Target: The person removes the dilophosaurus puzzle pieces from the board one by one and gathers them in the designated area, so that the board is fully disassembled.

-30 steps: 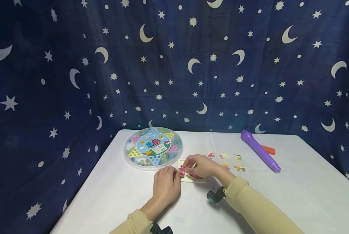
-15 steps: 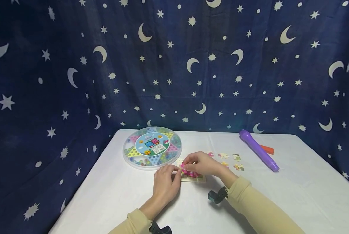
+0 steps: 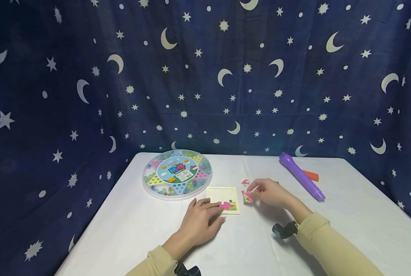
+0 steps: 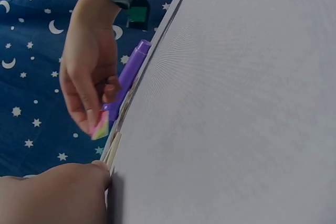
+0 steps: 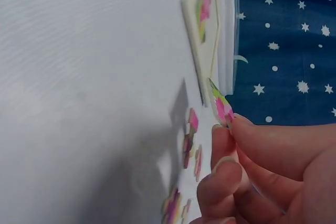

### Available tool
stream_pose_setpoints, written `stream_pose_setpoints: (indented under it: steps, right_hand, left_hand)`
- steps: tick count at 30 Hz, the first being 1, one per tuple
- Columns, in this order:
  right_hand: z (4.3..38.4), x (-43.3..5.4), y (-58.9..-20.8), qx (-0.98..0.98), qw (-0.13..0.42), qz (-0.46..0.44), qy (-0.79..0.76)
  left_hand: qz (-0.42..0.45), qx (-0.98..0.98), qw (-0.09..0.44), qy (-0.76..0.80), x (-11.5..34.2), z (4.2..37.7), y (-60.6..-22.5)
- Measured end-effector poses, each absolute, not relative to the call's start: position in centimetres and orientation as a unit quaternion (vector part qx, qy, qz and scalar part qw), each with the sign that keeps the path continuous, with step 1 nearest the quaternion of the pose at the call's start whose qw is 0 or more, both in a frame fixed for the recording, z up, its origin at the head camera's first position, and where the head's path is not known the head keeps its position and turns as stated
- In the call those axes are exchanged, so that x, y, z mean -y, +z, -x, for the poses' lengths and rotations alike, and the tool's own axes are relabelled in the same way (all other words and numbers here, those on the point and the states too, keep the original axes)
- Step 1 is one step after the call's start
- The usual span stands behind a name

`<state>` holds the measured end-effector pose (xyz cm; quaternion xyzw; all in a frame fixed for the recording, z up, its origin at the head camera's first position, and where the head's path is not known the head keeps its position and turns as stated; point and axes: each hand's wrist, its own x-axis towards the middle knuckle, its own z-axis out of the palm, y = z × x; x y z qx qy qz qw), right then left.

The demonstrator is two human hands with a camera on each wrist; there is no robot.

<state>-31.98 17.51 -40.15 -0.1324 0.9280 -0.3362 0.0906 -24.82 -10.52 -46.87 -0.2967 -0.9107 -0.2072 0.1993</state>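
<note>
A small square puzzle tray with a pale rim lies mid-table, pink and green puzzle pieces set along its lower side. My left hand rests at the tray's lower left corner, fingers extended, fingertips touching the pieces. Just right of the tray, my right hand pinches a pink and green puzzle piece between thumb and fingers. The right wrist view shows this held piece tilted above the table. A pink loose piece lies beyond the held one; my right hand covers other loose pieces.
Behind the tray to the left lies a round, clear Chinese checkers case filled with marbles. A purple tube rests at the back right, partly covering an orange object. A dark starry curtain hangs behind the white table.
My right hand has moved right, from over the tray to beside it, with a puzzle piece pinched. The left hand's fingers have spread and slid right onto the tray.
</note>
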Motion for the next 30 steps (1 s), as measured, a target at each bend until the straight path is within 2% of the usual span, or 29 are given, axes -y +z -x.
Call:
stream_pose_setpoints:
  steps: [5, 11, 21, 30]
  right_hand:
    - [31.6, -18.0, -40.8, -0.931, 0.106, 0.127, -0.327]
    - [31.3, -17.8, -40.9, -0.938, 0.089, 0.146, -0.303]
    - [31.3, -17.7, -41.0, -0.952, 0.077, 0.109, -0.275]
    - [31.1, -16.8, -40.6, -0.955, 0.051, 0.138, -0.258]
  left_hand:
    - [0.307, 0.905, 0.218, -0.199, 10.7, 24.9, -47.1]
    - [0.312, 0.899, 0.235, -0.199, 10.8, 24.9, -47.2]
    - [0.310, 0.897, 0.237, -0.205, 10.6, 25.0, -47.0]
    - [0.303, 0.902, 0.223, -0.209, 10.6, 24.9, -47.0]
